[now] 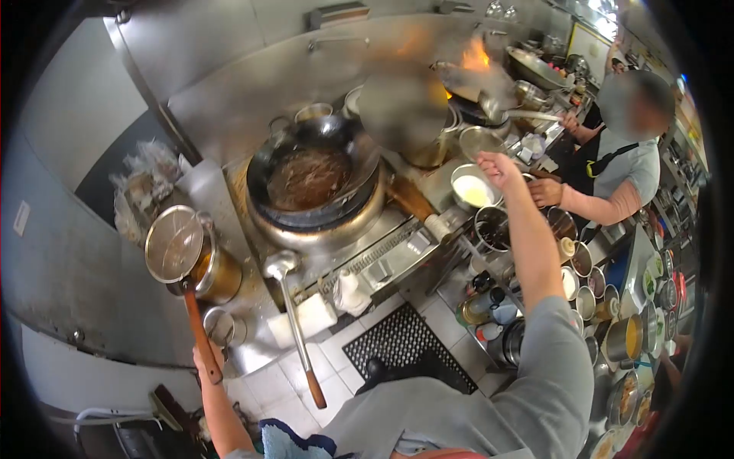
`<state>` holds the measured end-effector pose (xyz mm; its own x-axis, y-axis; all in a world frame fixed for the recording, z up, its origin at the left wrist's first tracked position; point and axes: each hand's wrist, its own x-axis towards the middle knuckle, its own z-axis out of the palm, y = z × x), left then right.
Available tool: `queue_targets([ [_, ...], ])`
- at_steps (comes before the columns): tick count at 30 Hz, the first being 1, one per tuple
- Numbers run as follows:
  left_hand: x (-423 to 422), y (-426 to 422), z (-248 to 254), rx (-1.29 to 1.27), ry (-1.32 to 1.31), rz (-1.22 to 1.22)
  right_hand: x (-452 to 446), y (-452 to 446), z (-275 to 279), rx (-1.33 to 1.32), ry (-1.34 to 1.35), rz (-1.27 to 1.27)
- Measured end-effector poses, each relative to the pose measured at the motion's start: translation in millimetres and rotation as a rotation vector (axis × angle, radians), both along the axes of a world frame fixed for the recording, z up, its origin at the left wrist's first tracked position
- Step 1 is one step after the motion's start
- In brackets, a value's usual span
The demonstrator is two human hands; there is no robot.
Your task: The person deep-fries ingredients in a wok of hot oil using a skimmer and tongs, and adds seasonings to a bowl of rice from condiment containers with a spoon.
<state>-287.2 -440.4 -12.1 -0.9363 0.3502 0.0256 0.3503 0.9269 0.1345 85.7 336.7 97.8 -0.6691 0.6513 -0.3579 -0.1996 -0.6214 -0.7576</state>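
My right hand (498,170) is closed above the rim of a metal bowl with pale yellow-white contents (472,190). What it pinches, if anything, is hidden; a round mesh strainer (480,142) lies just beyond the fingers. On the left, my left hand (208,361) is partly behind the wooden handle (197,329) of a strainer (174,243), and its fingers do not show. That strainer rests across a pot of amber liquid (218,277). A small metal cup (222,325) stands near this hand. Dark brown liquid sits in the large black wok (310,177) ahead.
A ladle (290,314) lies over the counter's front edge beside white cloths (302,320). At right, a co-worker (627,168) holds a ladle (527,115) at a flaming wok (466,80). Several containers (585,302) crowd the right side. A perforated black mat (409,348) covers some floor.
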Motion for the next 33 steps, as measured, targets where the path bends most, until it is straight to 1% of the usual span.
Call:
queue_targets([
  [1, -3.4, -7.1, -13.6, 0.087, 0.074, 0.027, -1.6, 4.9, -3.0, -0.012, 0.052, -0.052],
  [2, 6.1, -4.0, -15.1, 0.211, 0.094, 0.059, -4.0, 7.2, -1.9, -0.025, 0.100, -0.097],
  [4, 37.9, -1.6, -8.6, 0.452, 0.135, 0.139, -0.3, -5.2, 7.6, -0.131, 0.229, -0.210],
  [5, 49.3, -6.3, -12.7, 0.350, 0.155, 0.124, 0.4, -6.4, 3.8, -0.216, 0.324, -0.285],
  [6, 63.7, -10.3, -12.6, 0.239, 0.173, 0.108, 1.7, -10.6, -1.5, -0.270, 0.474, -0.280],
  [8, 96.4, -22.5, -10.7, 0.088, 0.237, 0.152, 21.1, -28.3, -23.4, -0.392, 0.756, -0.299],
  [9, 122.7, -16.0, -3.9, 0.068, 0.292, 0.212, 32.7, -31.0, -46.3, -0.407, 0.790, -0.228],
  [10, 147.1, -9.4, 0.1, 0.052, 0.347, 0.275, 37.7, -57.6, -54.5, -0.390, 0.688, -0.271],
  [11, 171.5, -9.1, 1.6, 0.099, 0.311, 0.289, 49.2, -82.8, -74.3, -0.319, 0.657, -0.075],
  [12, 199.0, -14.5, 3.8, 0.137, 0.272, 0.312, 63.8, -125.1, -77.9, -0.236, 0.662, 0.191],
  [13, 226.7, -24.6, 5.7, 0.173, 0.233, 0.346, 70.7, -168.1, -86.3, -0.083, 0.470, 0.192],
  [14, 248.0, -34.2, 6.9, 0.219, 0.198, 0.384, 72.1, -225.4, -75.8, -0.097, 0.240, 0.071],
  [15, 264.0, -59.6, -23.0, 0.278, 0.205, 0.326, 97.4, -242.7, -100.0, 0.049, 0.280, 0.415],
  [16, 301.2, -38.2, 1.5, 0.283, 0.032, 0.398, 114.9, -270.5, -111.2, 0.097, 0.230, 0.489],
  [17, 324.2, -46.2, -23.4, 0.282, 0.125, 0.271, 127.8, -294.7, -106.8, 0.119, 0.042, 0.512],
  [18, 350.0, -34.5, -21.0, 0.396, 0.012, 0.198, 138.1, -310.1, -118.8, 0.172, -0.019, 0.522],
  [20, 358.6, -14.1, -43.6, 0.474, -0.083, -0.180, 154.9, -335.0, -139.5, 0.261, -0.152, 0.551],
  [21, 358.0, 17.3, -48.0, 0.565, -0.084, -0.325, 163.8, -344.9, -139.3, 0.295, -0.165, 0.592],
  [22, 350.9, 42.4, -61.7, 0.595, -0.252, -0.273, 169.8, -354.9, -137.5, 0.329, -0.185, 0.624],
  [23, 352.4, 89.4, -49.3, 0.744, -0.369, -0.302, 176.2, -364.9, -136.0, 0.352, -0.201, 0.646],
  [24, 338.7, 126.5, -68.2, 0.867, -0.514, -0.276, 180.0, -373.7, -130.4, 0.405, -0.212, 0.670],
  [25, 324.7, 162.2, -68.1, 0.835, -0.542, -0.586, 182.0, -383.2, -129.6, 0.415, -0.220, 0.629],
  [26, 326.2, 205.3, -66.1, 0.942, -0.635, -0.714, 183.2, -391.2, -128.9, 0.423, -0.228, 0.572],
  [27, 334.9, 251.4, -42.6, 0.930, -0.698, -0.893, 184.0, -398.1, -128.2, 0.507, -0.183, 0.411],
  [28, 350.0, 286.4, -9.0, 0.827, -0.762, -1.091, 189.2, -408.0, -127.7, 0.584, -0.166, 0.223],
  [29, 362.3, 315.7, 1.6, 0.810, -0.844, -1.248, 196.5, -418.1, -116.6, 0.602, -0.180, 0.064],
  [30, 380.8, 340.4, 6.9, 0.798, -0.935, -1.397, 204.6, -427.4, -101.9, 0.626, -0.207, -0.090],
  [32, 423.1, 363.9, 13.1, 0.713, -1.176, -1.537, 223.6, -438.6, -90.3, 0.643, -0.149, -0.279],
  [33, 440.9, 370.9, 8.3, 0.619, -1.160, -1.716, 222.6, -449.0, -102.0, 0.523, 0.029, -0.477],
])
